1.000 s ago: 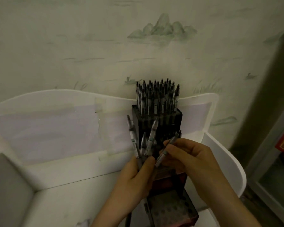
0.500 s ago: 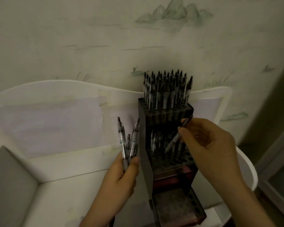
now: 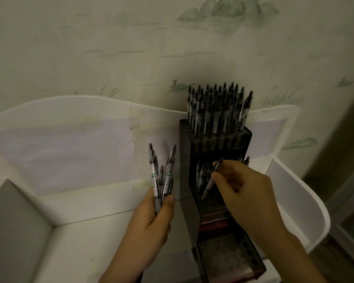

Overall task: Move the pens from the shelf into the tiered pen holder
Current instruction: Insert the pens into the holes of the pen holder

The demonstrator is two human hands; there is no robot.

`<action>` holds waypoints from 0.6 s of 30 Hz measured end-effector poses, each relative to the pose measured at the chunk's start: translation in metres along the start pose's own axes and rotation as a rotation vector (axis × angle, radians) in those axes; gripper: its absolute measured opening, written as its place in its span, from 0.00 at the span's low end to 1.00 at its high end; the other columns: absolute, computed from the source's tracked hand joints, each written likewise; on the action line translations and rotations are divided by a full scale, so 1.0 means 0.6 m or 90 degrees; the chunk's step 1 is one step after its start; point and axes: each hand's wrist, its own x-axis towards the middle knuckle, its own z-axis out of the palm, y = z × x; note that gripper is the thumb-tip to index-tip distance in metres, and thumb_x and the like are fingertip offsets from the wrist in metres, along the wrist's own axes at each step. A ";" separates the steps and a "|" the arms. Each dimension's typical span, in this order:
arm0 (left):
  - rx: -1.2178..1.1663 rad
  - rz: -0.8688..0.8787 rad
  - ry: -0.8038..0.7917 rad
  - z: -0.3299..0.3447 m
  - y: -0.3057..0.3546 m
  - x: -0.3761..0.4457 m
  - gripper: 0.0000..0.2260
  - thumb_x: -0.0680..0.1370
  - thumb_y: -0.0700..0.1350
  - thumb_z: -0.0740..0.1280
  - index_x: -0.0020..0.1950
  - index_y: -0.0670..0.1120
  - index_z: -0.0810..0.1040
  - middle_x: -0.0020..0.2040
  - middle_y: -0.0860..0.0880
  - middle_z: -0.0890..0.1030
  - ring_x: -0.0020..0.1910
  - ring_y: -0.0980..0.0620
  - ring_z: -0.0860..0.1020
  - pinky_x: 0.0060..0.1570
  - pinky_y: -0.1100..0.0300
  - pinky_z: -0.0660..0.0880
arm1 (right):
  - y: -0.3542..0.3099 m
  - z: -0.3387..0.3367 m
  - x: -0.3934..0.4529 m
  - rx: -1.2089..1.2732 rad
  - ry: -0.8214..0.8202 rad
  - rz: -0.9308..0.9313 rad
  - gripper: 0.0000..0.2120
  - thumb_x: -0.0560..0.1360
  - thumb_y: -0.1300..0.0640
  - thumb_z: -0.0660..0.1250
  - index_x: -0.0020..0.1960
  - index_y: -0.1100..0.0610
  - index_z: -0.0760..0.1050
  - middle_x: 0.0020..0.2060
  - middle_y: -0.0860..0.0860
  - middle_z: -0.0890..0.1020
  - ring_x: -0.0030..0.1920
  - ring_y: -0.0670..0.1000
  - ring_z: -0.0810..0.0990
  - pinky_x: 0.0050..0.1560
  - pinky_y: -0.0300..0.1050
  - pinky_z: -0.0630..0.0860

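Leftmost, the white shelf spreads out with a grey side panel at its left edge and a tall white back panel against the painted wall. Pale sheets of paper are taped across that back panel.

Right of the shelf's middle, the left hand rises from the near edge, its fingers and thumb curled round a small bunch of pens. Those pens fan upward out of the fist, clicker ends topmost, clear barrels showing a greenish band. They stand just left of the tiered pen holder and do not touch it.

Next, the dark holder stands on the shelf at centre right, stepped from a high far tier down to a low near tier. Its top tier is packed with upright pens, their tips reaching above the back panel. The middle tier holds a few more pens, dim and hard to count. The lowest, nearest tier shows a row of round holes along its right side.

Over the middle tier, the right hand reaches in from the right, pinching a single pen between thumb and fingers. That pen slants, its lower end down among the middle tier's slots; whether it is seated in one I cannot tell.

Farther right, the shelf's curved white side wall closes the scene.
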 end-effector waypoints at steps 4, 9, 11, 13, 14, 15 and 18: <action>-0.004 0.001 -0.006 0.000 -0.003 0.002 0.16 0.81 0.45 0.59 0.34 0.58 0.71 0.29 0.50 0.63 0.24 0.54 0.60 0.22 0.63 0.57 | -0.002 0.009 -0.002 -0.024 -0.014 0.012 0.09 0.75 0.54 0.70 0.51 0.42 0.74 0.41 0.31 0.78 0.47 0.33 0.79 0.46 0.20 0.72; -0.010 0.000 -0.016 0.003 -0.006 0.003 0.19 0.82 0.45 0.59 0.32 0.60 0.71 0.29 0.49 0.63 0.24 0.54 0.60 0.23 0.63 0.57 | 0.012 0.033 -0.005 -0.079 0.005 -0.007 0.08 0.74 0.55 0.72 0.54 0.51 0.81 0.42 0.39 0.81 0.40 0.33 0.77 0.43 0.18 0.69; -0.005 0.004 -0.013 0.003 -0.006 0.003 0.18 0.81 0.45 0.59 0.33 0.60 0.72 0.29 0.49 0.63 0.24 0.53 0.61 0.23 0.62 0.57 | 0.023 0.046 -0.012 -0.102 0.004 -0.015 0.10 0.73 0.57 0.73 0.54 0.55 0.83 0.43 0.45 0.84 0.37 0.33 0.75 0.43 0.16 0.67; 0.000 0.011 -0.011 0.002 -0.006 0.002 0.17 0.81 0.46 0.60 0.34 0.60 0.72 0.30 0.48 0.63 0.23 0.54 0.61 0.23 0.62 0.58 | 0.029 0.054 -0.019 -0.122 0.012 -0.007 0.10 0.73 0.56 0.73 0.54 0.56 0.83 0.42 0.46 0.85 0.35 0.33 0.74 0.42 0.14 0.65; 0.003 0.013 -0.011 0.003 -0.006 0.002 0.16 0.81 0.46 0.60 0.34 0.60 0.72 0.31 0.47 0.63 0.24 0.54 0.61 0.23 0.61 0.58 | 0.030 0.056 -0.022 -0.128 0.020 -0.005 0.11 0.73 0.56 0.73 0.55 0.56 0.83 0.41 0.46 0.84 0.35 0.33 0.74 0.42 0.14 0.64; 0.007 0.013 -0.011 0.003 -0.006 0.001 0.16 0.81 0.46 0.60 0.34 0.60 0.72 0.31 0.46 0.63 0.24 0.54 0.61 0.23 0.61 0.58 | 0.030 0.056 -0.023 -0.129 0.026 -0.004 0.11 0.73 0.55 0.73 0.55 0.56 0.82 0.41 0.46 0.84 0.35 0.33 0.74 0.41 0.13 0.64; 0.014 0.010 -0.017 0.006 -0.005 0.000 0.17 0.81 0.46 0.60 0.34 0.60 0.71 0.32 0.46 0.63 0.24 0.53 0.61 0.23 0.60 0.59 | 0.029 0.054 -0.025 -0.102 0.017 0.009 0.16 0.72 0.55 0.74 0.59 0.56 0.80 0.42 0.47 0.85 0.37 0.36 0.78 0.42 0.16 0.68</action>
